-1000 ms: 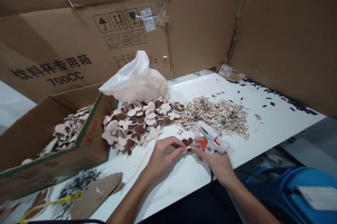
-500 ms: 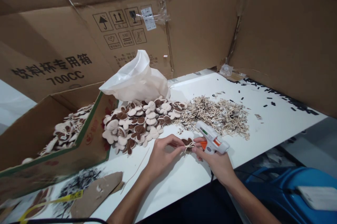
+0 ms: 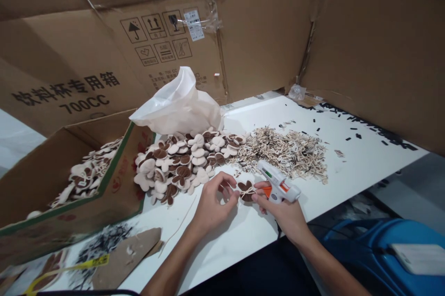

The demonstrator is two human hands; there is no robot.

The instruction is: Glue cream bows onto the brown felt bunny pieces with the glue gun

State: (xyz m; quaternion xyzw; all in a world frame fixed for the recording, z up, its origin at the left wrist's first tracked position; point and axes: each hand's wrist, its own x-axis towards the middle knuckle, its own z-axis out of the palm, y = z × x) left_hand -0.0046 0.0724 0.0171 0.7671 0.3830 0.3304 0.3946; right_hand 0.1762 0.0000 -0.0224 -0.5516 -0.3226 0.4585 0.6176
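My left hand point(image 3: 212, 199) has its curled fingertips at the left edge of a small brown clover-shaped piece point(image 3: 246, 191) with a pale string bow on it. It hovers just above the white table point(image 3: 347, 171). My right hand point(image 3: 282, 211) grips a white glue gun point(image 3: 278, 183) with an orange trigger, and its thumb and a finger touch the right side of the piece. The gun's nozzle points away to the upper left.
A heap of beige and brown pieces point(image 3: 181, 162) lies behind my left hand, with a pile of small string bows point(image 3: 287, 150) to its right. A white plastic bag point(image 3: 179, 107) and a cardboard box point(image 3: 69, 203) of pieces stand at left. Cardboard walls point(image 3: 278, 32) surround the table. A blue object point(image 3: 375, 249) lies lower right.
My left hand has drawn back a little to the left and curled its fingers. The brown piece has turned flatter to the camera, nearer my right fingers. The glue gun has barely shifted.
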